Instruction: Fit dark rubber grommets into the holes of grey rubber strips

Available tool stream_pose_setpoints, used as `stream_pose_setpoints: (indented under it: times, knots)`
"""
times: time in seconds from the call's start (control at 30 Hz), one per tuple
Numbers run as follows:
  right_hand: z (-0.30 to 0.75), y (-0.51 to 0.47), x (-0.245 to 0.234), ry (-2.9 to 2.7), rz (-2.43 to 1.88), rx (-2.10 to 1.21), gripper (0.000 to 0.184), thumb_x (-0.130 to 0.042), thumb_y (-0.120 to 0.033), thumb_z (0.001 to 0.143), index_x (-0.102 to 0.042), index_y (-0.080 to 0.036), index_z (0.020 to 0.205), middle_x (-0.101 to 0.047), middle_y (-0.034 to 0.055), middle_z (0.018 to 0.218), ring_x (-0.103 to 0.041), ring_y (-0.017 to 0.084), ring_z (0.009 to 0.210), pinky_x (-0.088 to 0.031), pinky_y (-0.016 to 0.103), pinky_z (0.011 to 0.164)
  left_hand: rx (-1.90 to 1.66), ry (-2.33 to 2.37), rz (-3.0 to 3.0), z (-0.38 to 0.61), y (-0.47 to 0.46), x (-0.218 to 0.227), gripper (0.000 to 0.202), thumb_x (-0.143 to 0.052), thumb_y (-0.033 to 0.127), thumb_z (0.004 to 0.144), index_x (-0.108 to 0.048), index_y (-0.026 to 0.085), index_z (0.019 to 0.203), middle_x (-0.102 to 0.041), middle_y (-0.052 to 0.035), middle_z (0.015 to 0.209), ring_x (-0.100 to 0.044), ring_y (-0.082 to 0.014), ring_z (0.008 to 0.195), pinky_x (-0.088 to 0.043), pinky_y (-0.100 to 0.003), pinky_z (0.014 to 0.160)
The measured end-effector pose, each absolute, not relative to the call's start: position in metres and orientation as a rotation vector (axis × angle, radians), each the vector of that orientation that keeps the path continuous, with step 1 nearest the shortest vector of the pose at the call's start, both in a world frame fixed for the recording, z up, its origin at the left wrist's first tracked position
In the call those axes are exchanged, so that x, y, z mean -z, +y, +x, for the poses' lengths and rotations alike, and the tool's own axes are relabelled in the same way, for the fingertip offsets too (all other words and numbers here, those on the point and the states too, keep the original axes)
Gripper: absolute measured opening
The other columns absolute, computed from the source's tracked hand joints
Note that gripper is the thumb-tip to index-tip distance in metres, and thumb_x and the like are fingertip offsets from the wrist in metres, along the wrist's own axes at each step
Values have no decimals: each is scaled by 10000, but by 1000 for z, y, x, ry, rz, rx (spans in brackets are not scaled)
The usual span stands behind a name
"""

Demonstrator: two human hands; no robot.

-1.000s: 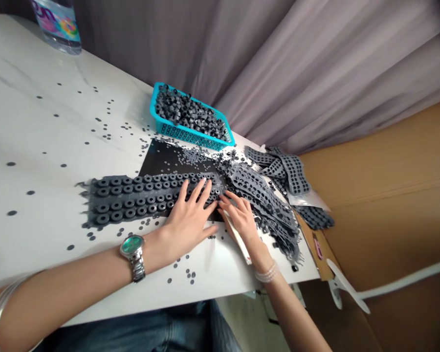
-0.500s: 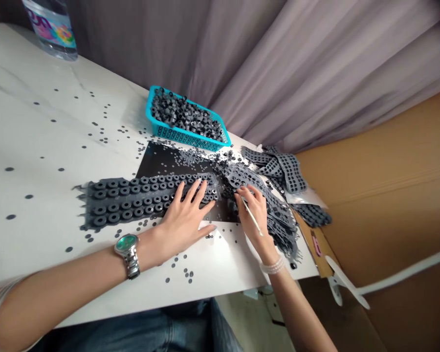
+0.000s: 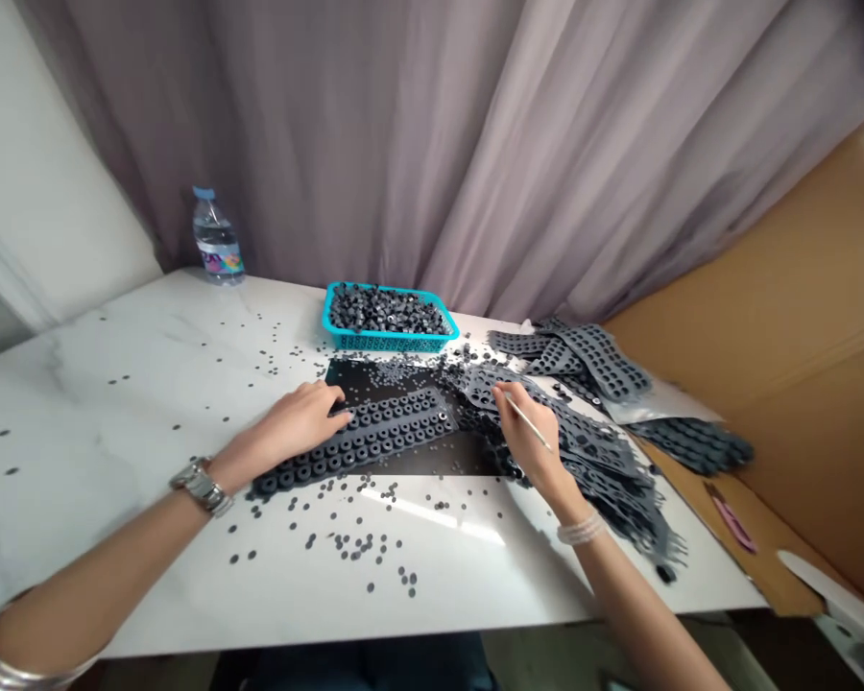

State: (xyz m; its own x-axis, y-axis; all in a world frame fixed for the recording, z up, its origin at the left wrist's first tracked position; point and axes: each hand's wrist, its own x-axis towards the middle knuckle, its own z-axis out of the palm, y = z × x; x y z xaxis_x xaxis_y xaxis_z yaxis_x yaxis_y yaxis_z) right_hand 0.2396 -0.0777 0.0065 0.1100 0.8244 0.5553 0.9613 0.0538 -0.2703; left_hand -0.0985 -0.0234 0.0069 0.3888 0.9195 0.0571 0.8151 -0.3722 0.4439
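A dark grey rubber sheet with rows of ring-shaped parts (image 3: 374, 440) lies slanted on the table, partly over a black mat (image 3: 360, 377). My left hand (image 3: 299, 420) is at the sheet's far left edge, thumb over its top and fingers bent at the edge, gripping it. My right hand (image 3: 531, 430) is closed around a thin white stick (image 3: 529, 422), whose tip end is hidden in the fingers. It hovers by a heap of punched grey rubber sheets (image 3: 597, 461). One ring near the sheet's right end (image 3: 443, 416) looks brighter than the others.
A turquoise basket (image 3: 396, 342) full of small black parts stands at the back. A water bottle (image 3: 218, 240) is at far left. More rubber strips (image 3: 605, 360) lie at back right, with pink-handled cutters (image 3: 731, 518) on cardboard. Small dark discs (image 3: 360, 544) are scattered across the white table.
My left hand has moved from flat on the sheet's right part to its far left edge. The sheet has turned, its right end farther away. The view has tilted up.
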Motion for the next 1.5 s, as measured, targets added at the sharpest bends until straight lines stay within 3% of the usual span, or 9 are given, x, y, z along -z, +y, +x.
stream_pose_setpoints:
  times: [0.2,0.37,0.5,0.6,0.67,0.83,1.1,1.5]
  knots:
    - [215,-71,-15,-1615,-1533,-242,274,-512,-417,887,-655,-196,812,-647,41,705,-555,174,643,-384,272,632,-255,1473,2322,-98,-22,2,379,-494,365,805,-616,163,1101,-647,-145,1118,-569,-271,1070,-412,-362,906]
    - [207,-57,-20,-1495,-1442,-559,298,-541,-440,840,-627,-176,731,-616,23,602,-539,147,519,-422,246,490,-120,1402,2373,-109,-2,-22,250,-584,326,703,-677,212,905,-701,-56,961,-631,-209,914,-451,-285,804]
    - [199,-49,-19,-1430,-1383,-787,268,-543,-410,830,-618,-162,761,-628,23,593,-593,142,510,-496,238,465,-65,1508,2394,-126,22,-42,300,-655,274,593,-701,204,881,-703,-75,917,-636,-233,823,-467,-320,745]
    - [190,-51,-11,-1418,-1373,-915,219,-541,-354,822,-605,-162,738,-623,17,555,-606,134,487,-512,225,456,-129,1612,2439,-118,22,-45,323,-618,216,625,-696,204,939,-681,-119,1016,-603,-300,977,-443,-412,840]
    - [185,-55,-3,-1425,-1384,-981,182,-539,-310,808,-594,-164,713,-620,13,527,-598,126,449,-501,212,431,-228,1546,2502,-97,10,-42,311,-545,201,713,-681,218,992,-663,-105,1074,-566,-277,1078,-405,-414,930]
    - [178,-67,13,-1435,-1411,-1072,155,-518,-264,802,-577,-170,694,-634,9,515,-605,118,433,-517,204,454,-397,988,2586,-33,-32,-21,267,-465,223,847,-670,220,1017,-654,-63,1064,-582,-204,1046,-420,-331,941]
    - [176,-72,9,-1499,-1425,-1053,143,-504,-213,784,-570,-174,663,-631,-4,504,-607,114,442,-507,196,473,-362,935,2582,-14,-31,8,302,-496,180,844,-640,233,1105,-636,-52,1073,-576,-208,1054,-432,-353,932]
    - [175,-76,2,-1652,-1480,-914,198,-487,-194,807,-590,-186,639,-645,4,544,-621,129,516,-484,216,543,-339,1021,2563,-1,-39,-1,211,-529,218,831,-692,192,962,-628,-67,974,-568,-211,957,-438,-360,888]
